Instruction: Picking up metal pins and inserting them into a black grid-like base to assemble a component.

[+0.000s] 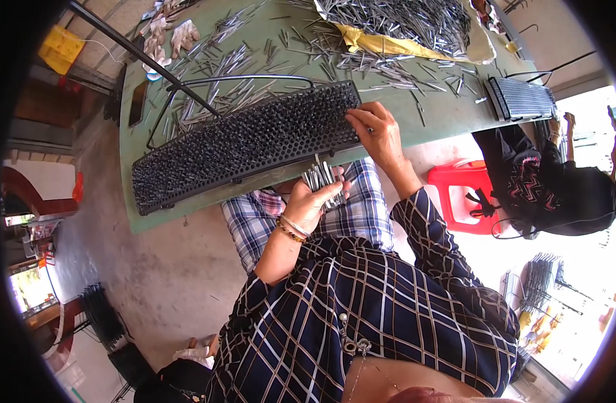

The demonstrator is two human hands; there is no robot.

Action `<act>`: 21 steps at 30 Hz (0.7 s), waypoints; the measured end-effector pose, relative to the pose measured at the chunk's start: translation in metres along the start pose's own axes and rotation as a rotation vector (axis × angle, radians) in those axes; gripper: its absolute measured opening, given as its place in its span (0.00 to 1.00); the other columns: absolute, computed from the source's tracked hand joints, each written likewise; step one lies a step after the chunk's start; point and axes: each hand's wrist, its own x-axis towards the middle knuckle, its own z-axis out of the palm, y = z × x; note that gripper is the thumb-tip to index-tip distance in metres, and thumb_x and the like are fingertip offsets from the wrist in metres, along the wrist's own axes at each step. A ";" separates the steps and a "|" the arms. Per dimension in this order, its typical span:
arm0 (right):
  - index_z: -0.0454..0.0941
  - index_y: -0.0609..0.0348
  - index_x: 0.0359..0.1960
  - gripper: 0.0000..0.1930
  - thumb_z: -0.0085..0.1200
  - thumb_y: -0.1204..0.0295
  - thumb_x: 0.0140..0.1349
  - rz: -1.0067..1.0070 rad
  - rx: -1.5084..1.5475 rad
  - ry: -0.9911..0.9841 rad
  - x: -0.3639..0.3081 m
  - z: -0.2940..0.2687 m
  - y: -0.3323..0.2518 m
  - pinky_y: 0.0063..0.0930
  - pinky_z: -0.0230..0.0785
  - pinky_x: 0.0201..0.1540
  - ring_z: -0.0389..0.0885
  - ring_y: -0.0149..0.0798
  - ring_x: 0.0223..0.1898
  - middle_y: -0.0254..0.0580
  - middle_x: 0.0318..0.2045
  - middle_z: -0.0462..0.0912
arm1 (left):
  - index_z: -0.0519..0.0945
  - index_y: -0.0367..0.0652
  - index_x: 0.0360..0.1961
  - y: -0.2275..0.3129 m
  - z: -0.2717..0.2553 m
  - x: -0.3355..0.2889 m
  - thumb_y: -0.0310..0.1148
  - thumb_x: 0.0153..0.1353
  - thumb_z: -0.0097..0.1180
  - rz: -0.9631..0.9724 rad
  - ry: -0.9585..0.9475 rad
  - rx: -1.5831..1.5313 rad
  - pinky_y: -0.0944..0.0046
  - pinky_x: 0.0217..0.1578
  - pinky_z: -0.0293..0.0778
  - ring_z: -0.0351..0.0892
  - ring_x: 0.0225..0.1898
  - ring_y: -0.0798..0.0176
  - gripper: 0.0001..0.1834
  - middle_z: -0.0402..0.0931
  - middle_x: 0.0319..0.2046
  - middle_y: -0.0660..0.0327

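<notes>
A long black rack (311, 147) full of small holes lies tilted along the near edge of the green table (449, 113). Dark pins stand in most of its holes, while rows toward the right end and near edge show bare holes. My left hand (304, 203) is closed around a bundle of thin silvery metal rods (321, 181), just below the rack's near edge. At the rack's right end, my right hand (378, 134) has thumb and fingers pinched together over the holes. What it pinches, if anything, is too small to make out.
Loose rods (237, 64) are scattered over the table, with a heaped pile on a yellow-edged sack (388, 44) behind. Gloves (184, 37) and a phone (138, 104) lie at left. On the right, a person in black (556, 191) sits by another rack (523, 98) and a red stool (449, 195).
</notes>
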 end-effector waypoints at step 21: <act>0.81 0.66 0.31 0.11 0.58 0.68 0.58 0.712 0.945 -0.688 -0.024 -0.018 -0.036 0.21 0.66 0.25 0.73 0.25 0.24 0.33 0.23 0.78 | 0.70 0.34 0.48 -0.001 0.005 -0.003 0.20 0.55 0.55 -0.027 -0.144 0.128 0.62 0.37 0.77 0.79 0.39 0.60 0.18 0.74 0.39 0.58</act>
